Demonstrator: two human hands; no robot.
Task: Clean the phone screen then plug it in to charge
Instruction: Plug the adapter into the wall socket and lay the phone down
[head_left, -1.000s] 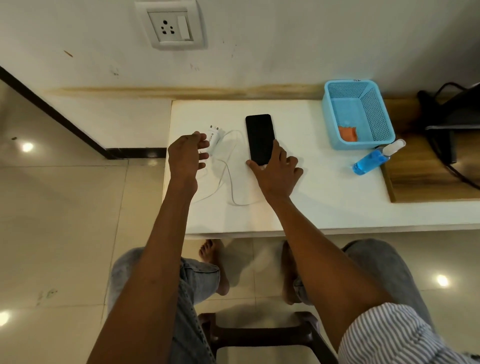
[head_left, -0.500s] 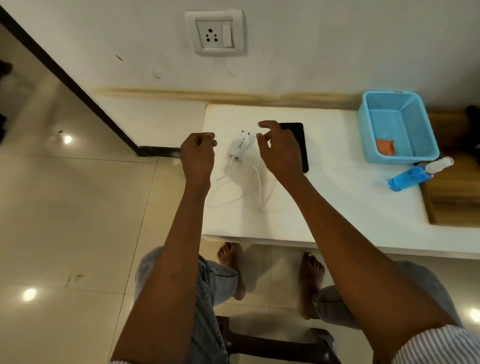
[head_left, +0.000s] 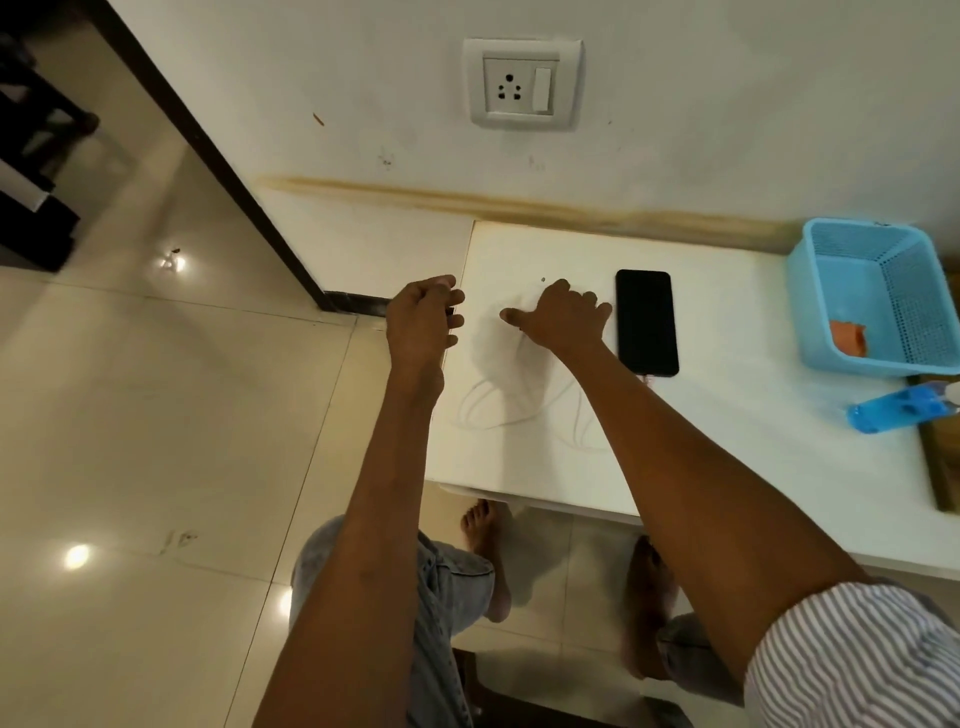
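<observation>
A black phone (head_left: 647, 322) lies face up on the white table (head_left: 727, 447), with a white cable (head_left: 519, 413) plugged into its near end and looping across the table. My right hand (head_left: 558, 317) is pressed palm down just left of the phone. Its fingers curl over the spot where the white charger adapter lay, and the adapter is hidden under it. My left hand (head_left: 423, 317) hovers at the table's left edge with fingers curled and nothing visible in them. A white wall socket (head_left: 522, 83) with a switch is on the wall above.
A blue plastic basket (head_left: 797, 291) holding an orange cloth (head_left: 848, 336) stands at the right. A blue spray bottle (head_left: 893, 410) lies in front of it, beside a wooden board (head_left: 943, 467). Tiled floor and a dark door frame are to the left.
My right hand left the phone, crossed to the left and came down over the adapter. The left hand drew back from the adapter to the table edge. The view shifted up and left.
</observation>
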